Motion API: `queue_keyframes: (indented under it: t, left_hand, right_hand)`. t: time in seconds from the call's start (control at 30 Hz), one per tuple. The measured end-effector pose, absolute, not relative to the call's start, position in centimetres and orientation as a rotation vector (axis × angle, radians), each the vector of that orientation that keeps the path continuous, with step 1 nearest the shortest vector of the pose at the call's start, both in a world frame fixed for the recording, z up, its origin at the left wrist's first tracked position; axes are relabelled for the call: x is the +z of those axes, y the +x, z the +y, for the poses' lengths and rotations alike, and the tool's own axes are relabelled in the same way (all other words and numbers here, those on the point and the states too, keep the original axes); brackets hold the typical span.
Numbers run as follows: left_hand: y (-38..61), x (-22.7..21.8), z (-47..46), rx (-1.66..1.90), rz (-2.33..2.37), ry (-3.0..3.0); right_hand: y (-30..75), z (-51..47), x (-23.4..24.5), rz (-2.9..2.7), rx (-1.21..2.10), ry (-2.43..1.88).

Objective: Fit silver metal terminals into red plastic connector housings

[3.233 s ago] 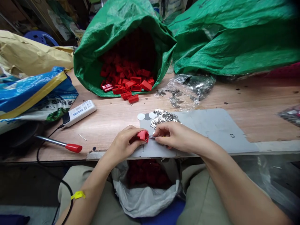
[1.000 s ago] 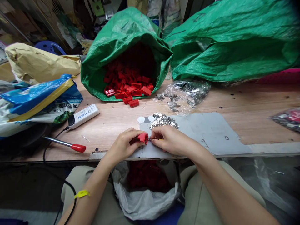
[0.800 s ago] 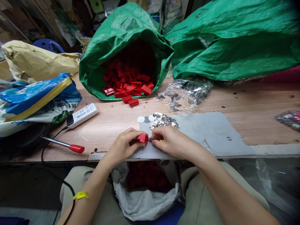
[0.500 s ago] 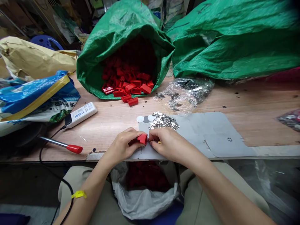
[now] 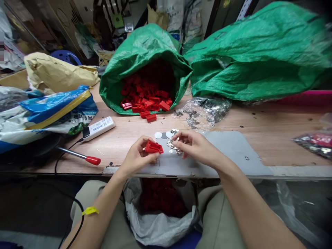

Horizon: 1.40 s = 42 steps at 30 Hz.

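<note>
Block (image 5: 154,147) sits gripped in the left hand (image 5: 137,156), thumb and fingers closed on it, over the mat (image 5: 233,148)'s left end. The right hand (image 5: 195,145), half-curled, is at the clips (image 5: 170,144); whether it pinches one cannot be told. Rightward the mat runs wide; the table (image 5: 280,138)'s front edge passes near both wrists.

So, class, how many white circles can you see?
2: the left circle at the far left corner of the mat, the right circle beside the silver pieces, which may hide more.
</note>
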<state>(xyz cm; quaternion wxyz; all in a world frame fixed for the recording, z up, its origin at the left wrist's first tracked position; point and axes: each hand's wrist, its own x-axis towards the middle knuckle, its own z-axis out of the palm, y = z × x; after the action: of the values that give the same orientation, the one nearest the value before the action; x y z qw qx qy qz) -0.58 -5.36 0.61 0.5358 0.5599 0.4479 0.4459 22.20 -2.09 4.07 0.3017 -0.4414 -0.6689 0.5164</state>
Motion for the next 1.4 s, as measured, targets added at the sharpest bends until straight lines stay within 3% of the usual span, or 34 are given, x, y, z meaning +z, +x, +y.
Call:
queue_keyframes:
  t: [0.23,0.73,0.9,1.07,1.2,1.3,1.4]
  left_hand:
    - [0.0,2.4,-5.2,1.206,0.723,0.487]
    - [1.4,1.2,-5.3,1.187,0.632,0.638]
    - [1.5,0.2,-5.3,1.292,0.631,0.771]
    - [0.9,0.9,-5.9,1.234,0.64,0.925]
    - [0.0,1.8,-7.9,0.907,0.8,1.479]
    - [0.2,0.9,-9.8,0.607,0.968,2.091]
    - [1.1,-0.6,-10.8,0.486,1.016,2.321]
  right_hand:
    - [18.9,-4.0,3.7,-1.947,0.937,-0.913]
    - [17.1,-5.2,2.9,-1.889,0.733,-0.775]
    - [16.4,-5.4,2.7,-1.836,0.645,-0.836]
    - [16.9,-4.2,1.9,-1.604,0.881,-1.1]
    - [18.0,-2.7,1.3,-1.546,0.972,-1.261]
    - [18.5,-1.6,0.9,-1.647,0.829,-1.34]
    - [17.9,0.0,1.0,-1.843,0.587,-1.399]
